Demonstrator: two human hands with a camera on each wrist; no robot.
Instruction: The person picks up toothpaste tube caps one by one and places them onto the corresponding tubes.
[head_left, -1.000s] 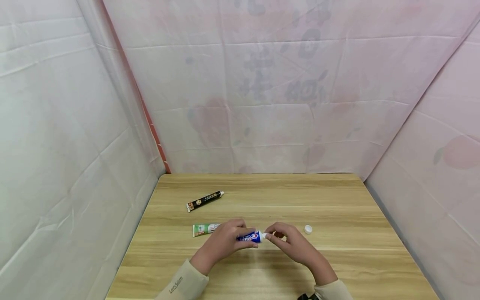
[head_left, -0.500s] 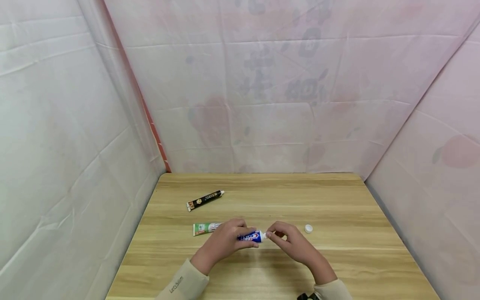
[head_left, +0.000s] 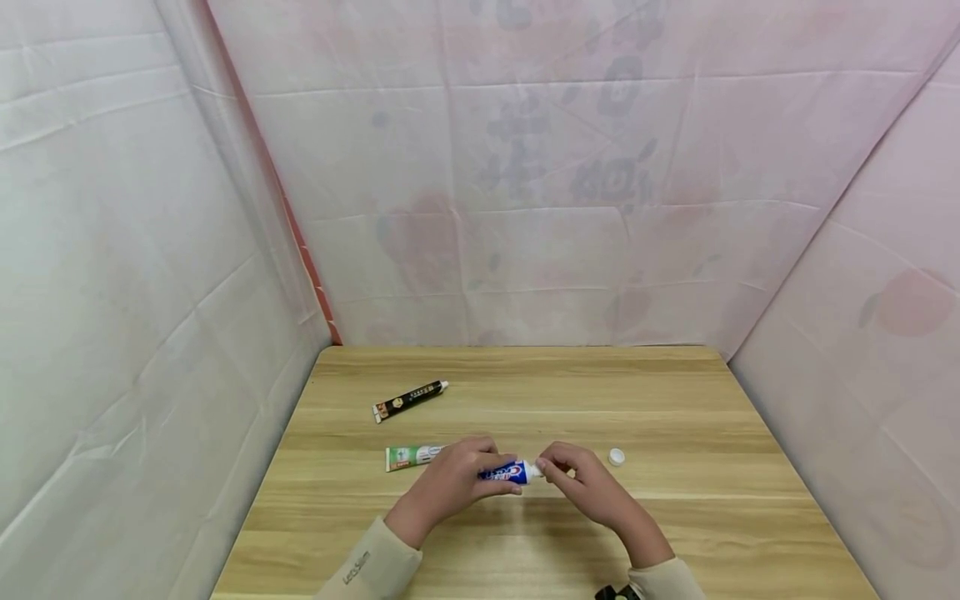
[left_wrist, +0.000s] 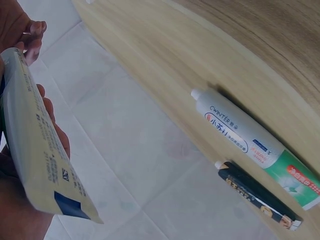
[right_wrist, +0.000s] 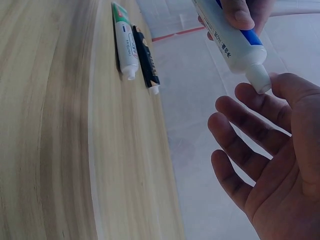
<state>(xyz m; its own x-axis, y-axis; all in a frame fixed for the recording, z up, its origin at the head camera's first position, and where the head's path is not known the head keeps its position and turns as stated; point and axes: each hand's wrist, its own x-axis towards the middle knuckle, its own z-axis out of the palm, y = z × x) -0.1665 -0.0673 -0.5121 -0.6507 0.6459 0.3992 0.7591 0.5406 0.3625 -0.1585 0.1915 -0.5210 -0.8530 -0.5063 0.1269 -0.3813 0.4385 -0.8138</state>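
My left hand (head_left: 457, 475) grips a blue and white toothpaste tube (head_left: 510, 472) around its body, thumb on one side and fingers on the other. The printed back and flat crimped end of this tube (left_wrist: 47, 150) show in the left wrist view. Its white nozzle (right_wrist: 258, 78) points toward my right hand (right_wrist: 270, 135), whose thumb and index finger pinch the nozzle's tip. The other fingers of that hand spread out below, holding nothing. A loose round white cap (head_left: 617, 457) lies on the table to the right of my right hand.
A green and white toothpaste tube (left_wrist: 245, 132) lies on the wooden table (head_left: 712, 525), partly behind my left hand in the head view. Farther back lies a black toothpaste tube (head_left: 409, 402). Pale cloth walls (head_left: 480, 250) stand at the back and both sides.
The held tube and both hands have shifted slightly to the right. More of the white nozzle shows between the hands. The loose cap and the two tubes on the table stay put.
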